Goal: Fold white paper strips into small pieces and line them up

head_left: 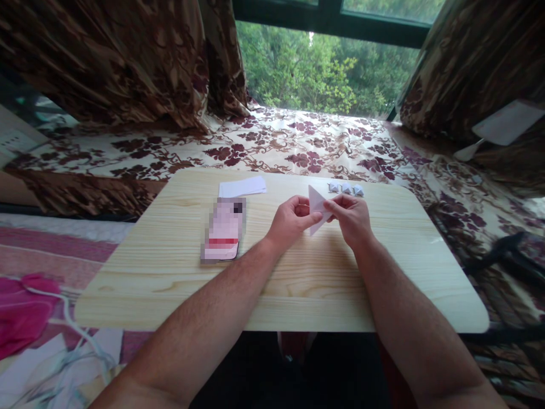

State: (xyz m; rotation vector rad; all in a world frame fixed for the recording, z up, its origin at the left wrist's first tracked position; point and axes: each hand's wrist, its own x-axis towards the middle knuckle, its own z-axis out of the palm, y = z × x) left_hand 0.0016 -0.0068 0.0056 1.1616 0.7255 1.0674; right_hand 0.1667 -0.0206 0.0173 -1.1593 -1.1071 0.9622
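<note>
Between my hands, raised over the wooden table point(170, 238), is a white piece of paper point(315, 203) folded into a triangle. My left hand point(293, 218) pinches its lower left side with the thumb in front. The thumb and fingers of my right hand point(351, 216) close on its right side. Several small folded paper pieces point(346, 188) sit in a row just beyond my right hand. White paper strips point(242, 186) lie stacked at the table's far left part.
A pink, pixelated phone-like object point(223, 230) lies left of my left forearm. Past the table spreads a floral-covered ledge point(289, 142) below the window. A white cable point(68, 309) and pink cloth point(25, 312) are at the lower left.
</note>
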